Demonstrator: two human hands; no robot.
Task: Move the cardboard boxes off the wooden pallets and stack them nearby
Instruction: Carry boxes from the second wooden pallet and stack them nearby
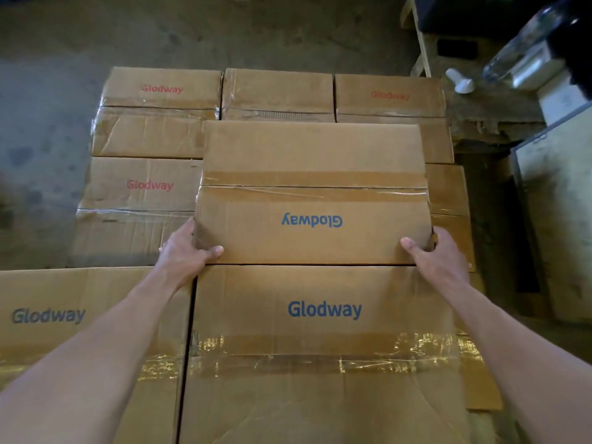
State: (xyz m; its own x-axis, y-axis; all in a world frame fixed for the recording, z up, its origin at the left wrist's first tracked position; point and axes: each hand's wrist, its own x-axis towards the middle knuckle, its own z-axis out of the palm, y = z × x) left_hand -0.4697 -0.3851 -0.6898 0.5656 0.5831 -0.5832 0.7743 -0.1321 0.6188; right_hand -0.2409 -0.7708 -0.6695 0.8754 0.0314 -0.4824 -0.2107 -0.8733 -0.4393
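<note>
Got the upside-down blue-logo carton [312, 193] dead centre, up over the red-logo cartons [150, 184] at 10 to 12 o'clock and tight against the upright blue-logo carton [323, 315] at 6. Can't tell whether fully lifted or still resting on something.

Left grip [181, 256] clamped on the 8 o'clock corner, right grip [440, 257] on the 4 o'clock corner, with thumbs on the top face and fingers curled round the side walls, mostly hidden.

Guessing fairly hefty, given the two-handed hold. Stiff corrugated board, though creased and dented on the neighbours, so likely to sag if squeezed mid-panel. Glossy packing tape [314, 187] along the centre seam looks slippery, so best left alone. Safer to grab low on the side walls or under the bottom edges, never by the flaps.
</note>
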